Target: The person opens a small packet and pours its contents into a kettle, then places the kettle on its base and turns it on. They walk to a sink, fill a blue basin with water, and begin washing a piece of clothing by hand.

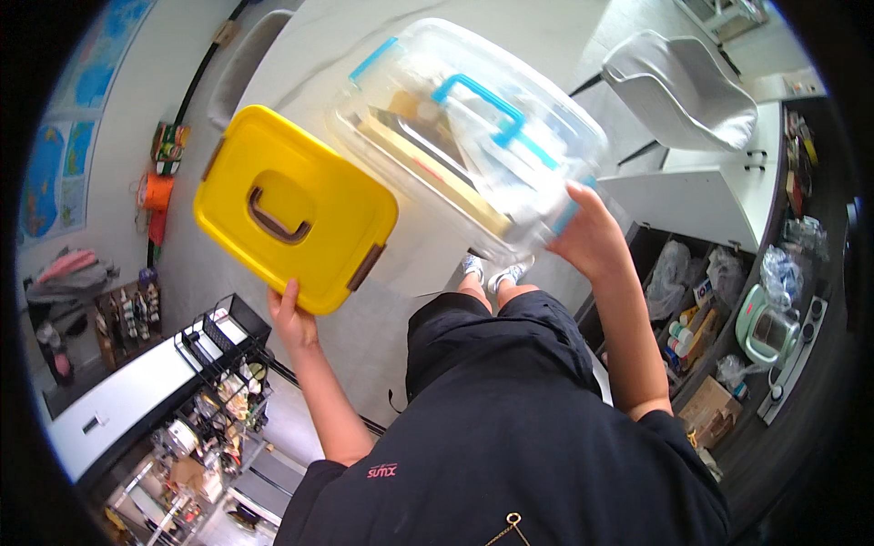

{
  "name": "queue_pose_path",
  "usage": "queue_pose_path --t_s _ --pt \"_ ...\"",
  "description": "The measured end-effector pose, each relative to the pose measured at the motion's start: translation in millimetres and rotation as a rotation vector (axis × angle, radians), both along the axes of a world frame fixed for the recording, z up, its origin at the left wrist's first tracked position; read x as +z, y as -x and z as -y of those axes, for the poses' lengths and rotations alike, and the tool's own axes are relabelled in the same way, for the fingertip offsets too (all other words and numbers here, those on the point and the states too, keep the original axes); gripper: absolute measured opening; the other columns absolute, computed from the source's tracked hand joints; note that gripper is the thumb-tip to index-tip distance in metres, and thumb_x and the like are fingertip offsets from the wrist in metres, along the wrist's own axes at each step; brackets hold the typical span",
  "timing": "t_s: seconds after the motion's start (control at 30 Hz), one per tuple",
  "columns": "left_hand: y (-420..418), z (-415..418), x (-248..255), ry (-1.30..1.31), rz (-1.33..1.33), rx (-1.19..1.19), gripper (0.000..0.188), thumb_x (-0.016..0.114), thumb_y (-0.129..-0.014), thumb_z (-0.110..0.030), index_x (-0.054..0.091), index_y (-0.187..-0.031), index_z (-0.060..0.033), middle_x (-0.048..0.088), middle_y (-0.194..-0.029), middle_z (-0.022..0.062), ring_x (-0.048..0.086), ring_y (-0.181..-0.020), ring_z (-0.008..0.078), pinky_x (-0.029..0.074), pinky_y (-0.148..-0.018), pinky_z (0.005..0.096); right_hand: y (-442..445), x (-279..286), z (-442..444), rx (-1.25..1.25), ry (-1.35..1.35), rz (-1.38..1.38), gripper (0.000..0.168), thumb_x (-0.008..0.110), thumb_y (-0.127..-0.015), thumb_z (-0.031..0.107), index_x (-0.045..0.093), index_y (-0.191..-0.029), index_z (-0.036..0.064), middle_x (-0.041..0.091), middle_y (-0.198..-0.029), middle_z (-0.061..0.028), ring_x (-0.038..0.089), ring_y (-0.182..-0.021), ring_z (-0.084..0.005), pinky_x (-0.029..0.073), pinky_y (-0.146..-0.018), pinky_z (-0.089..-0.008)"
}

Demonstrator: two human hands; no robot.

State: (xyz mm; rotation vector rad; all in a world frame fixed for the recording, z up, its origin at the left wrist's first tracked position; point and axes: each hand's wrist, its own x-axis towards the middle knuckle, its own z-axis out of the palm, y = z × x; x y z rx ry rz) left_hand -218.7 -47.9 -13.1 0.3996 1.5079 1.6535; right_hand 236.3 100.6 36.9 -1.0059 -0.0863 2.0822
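Observation:
My left hand grips the near corner of a yellow plastic storage box, with the thumb on top and fingers at its edge. The yellow lid is on, and a brown handle lies across it. My right hand holds the right end of a clear plastic storage box, beside its blue latch. That box has a blue carrying handle. Through its blurred walls show papers and a long pale-yellow item, not clear enough to name. The two boxes sit side by side over a white marbled table.
A grey chair stands beyond the table at right. On my right, an open cabinet drawer holds bags and bottles, near a green appliance on a dark counter. A black wire rack and cluttered shelves stand on my left.

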Motion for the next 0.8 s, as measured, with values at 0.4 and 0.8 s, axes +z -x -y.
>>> queue_pose_path --t_s 0.4,0.8 --pt "-211 -85 86 -0.044 0.097 -0.612 0.049 0.061 -0.094 -0.004 0.046 -0.141 0.0006 0.056 -0.139 0.0139 0.057 -0.126 0.0274 0.042 -0.111 0.0409 -193 15 250 -0.69 0.128 0.087 0.071 0.061 -0.092 0.036 0.036 -0.152 0.008 0.05 -0.148 -0.0145 0.052 -0.132 -0.0336 0.045 -0.105 -0.0572" --pt "-485 -114 -21 0.294 0.186 -1.282 0.042 0.066 -0.088 -0.002 0.058 -0.129 0.0011 0.068 -0.121 0.0107 0.064 -0.112 0.0203 0.047 -0.101 0.0333 -256 -201 335 -1.266 0.611 -0.066 0.072 0.062 -0.088 0.04 0.038 -0.148 0.008 0.045 -0.147 -0.0132 0.045 -0.136 -0.0326 0.031 -0.113 -0.0691"
